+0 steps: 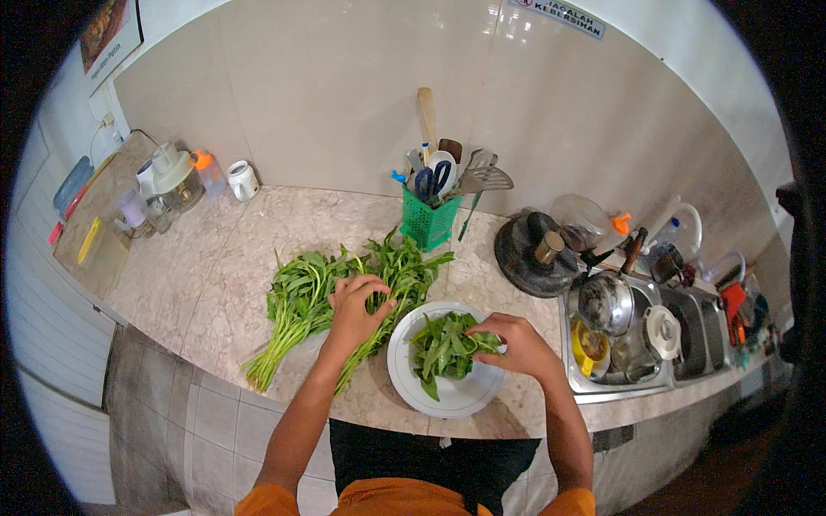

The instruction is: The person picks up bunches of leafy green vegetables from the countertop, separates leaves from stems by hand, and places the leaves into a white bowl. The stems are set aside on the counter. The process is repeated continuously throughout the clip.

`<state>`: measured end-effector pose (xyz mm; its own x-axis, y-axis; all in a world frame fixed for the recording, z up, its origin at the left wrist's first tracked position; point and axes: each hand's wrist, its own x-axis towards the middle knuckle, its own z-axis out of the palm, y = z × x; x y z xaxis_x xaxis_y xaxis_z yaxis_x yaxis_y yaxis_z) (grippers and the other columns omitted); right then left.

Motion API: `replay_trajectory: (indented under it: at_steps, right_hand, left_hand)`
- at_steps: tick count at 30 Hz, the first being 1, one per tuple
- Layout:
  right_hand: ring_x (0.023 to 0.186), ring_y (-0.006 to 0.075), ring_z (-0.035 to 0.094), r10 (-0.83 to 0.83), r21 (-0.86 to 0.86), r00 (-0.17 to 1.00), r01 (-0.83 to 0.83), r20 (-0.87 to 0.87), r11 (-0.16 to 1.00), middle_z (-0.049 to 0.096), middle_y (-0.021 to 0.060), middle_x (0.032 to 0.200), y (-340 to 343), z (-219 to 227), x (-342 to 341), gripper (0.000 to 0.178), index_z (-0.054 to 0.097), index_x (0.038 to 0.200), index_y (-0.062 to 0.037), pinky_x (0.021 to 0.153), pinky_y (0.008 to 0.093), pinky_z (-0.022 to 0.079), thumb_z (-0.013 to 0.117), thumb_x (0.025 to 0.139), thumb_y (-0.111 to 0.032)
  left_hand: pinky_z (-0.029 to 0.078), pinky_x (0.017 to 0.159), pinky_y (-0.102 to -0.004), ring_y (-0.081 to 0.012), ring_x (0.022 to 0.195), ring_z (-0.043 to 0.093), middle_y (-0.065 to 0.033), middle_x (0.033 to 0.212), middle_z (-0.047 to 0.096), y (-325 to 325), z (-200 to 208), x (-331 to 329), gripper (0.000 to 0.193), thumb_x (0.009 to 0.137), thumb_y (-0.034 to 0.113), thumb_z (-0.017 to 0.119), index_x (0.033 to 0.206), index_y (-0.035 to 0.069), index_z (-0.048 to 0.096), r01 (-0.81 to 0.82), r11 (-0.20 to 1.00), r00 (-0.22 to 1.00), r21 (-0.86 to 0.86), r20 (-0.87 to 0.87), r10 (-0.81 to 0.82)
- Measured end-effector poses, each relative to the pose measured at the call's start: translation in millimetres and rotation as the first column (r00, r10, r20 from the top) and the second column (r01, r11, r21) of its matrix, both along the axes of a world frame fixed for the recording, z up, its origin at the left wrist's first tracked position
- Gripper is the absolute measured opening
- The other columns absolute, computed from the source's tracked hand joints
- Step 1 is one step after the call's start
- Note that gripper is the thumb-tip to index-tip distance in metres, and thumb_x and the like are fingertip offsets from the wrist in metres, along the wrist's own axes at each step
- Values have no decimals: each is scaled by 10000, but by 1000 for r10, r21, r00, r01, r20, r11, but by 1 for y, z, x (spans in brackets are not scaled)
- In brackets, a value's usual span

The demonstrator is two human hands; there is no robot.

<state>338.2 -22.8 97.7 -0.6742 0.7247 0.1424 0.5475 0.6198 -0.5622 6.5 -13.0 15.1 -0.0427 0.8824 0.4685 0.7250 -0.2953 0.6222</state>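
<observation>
Two bunches of long-stemmed leafy greens, which look like water spinach (pixel 297 297), lie side by side on the marble-patterned counter. Over the right bunch is my left hand (pixel 357 308), its fingers curved and the thumb apart from them, with nothing visible between. A white bowl (pixel 403 378) with a wide rim stands to the right of the bunches and holds a small heap of picked leaves (pixel 447 344). At the bowl's right side my right hand (pixel 519 346) pinches some water spinach, its thumb and fingers closed at the edge of the heap.
Behind the bowl stands a green basket (pixel 428 222) of utensils and scissors. To its right are a dark round lid (pixel 538 258) and a steel sink (pixel 615 391) crowded with a kettle (pixel 606 303) and dishes. A blender (pixel 176 181), bottles and a mug (pixel 243 181) line the back left.
</observation>
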Motion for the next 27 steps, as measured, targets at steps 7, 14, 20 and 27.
replay_trajectory:
  at_steps: [7, 14, 20, 27]
  right_hand:
    - [1078, 299, 664, 86, -158, 995, -77, 46, 984, 656, 125, 1161, -5, 7, 9, 818, 651, 1374, -126, 945, 379, 531, 958, 627, -258]
    - [979, 224, 643, 76, -170, 997, -79, -27, 982, 643, 78, 1097, -5, 3, 6, 781, 664, 1359, -128, 820, 339, 530, 965, 661, -310]
    - [743, 153, 574, 13, -69, 995, -20, -95, 997, 652, 26, 992, -3, 6, -7, 574, 715, 1253, -117, 631, 301, 477, 924, 746, -285]
    - [831, 282, 679, -132, -107, 987, 123, -86, 987, 702, 105, 936, 6, 18, -33, 327, 731, 1152, -65, 753, 383, 550, 797, 875, -226]
  left_hand:
    - [351, 911, -478, -275, 1093, 516, -4, 1040, 604, -8, -1, -4, 270, 769, 273, 884, 976, 187, 735, -31, 999, 996, -31, -82, 29]
    - [341, 873, -448, -273, 936, 544, -27, 890, 541, -16, 3, -6, 335, 787, 252, 867, 1047, 179, 669, -32, 971, 997, -237, -73, 16]
    - [396, 835, -415, -254, 884, 573, -38, 875, 566, -20, -3, -13, 378, 835, 194, 825, 1154, 153, 626, 44, 977, 998, -208, 46, -35]
    - [493, 634, -378, -238, 665, 599, -99, 815, 620, -21, -10, -15, 277, 922, 113, 752, 1128, 48, 578, 58, 984, 972, -170, 236, -17]
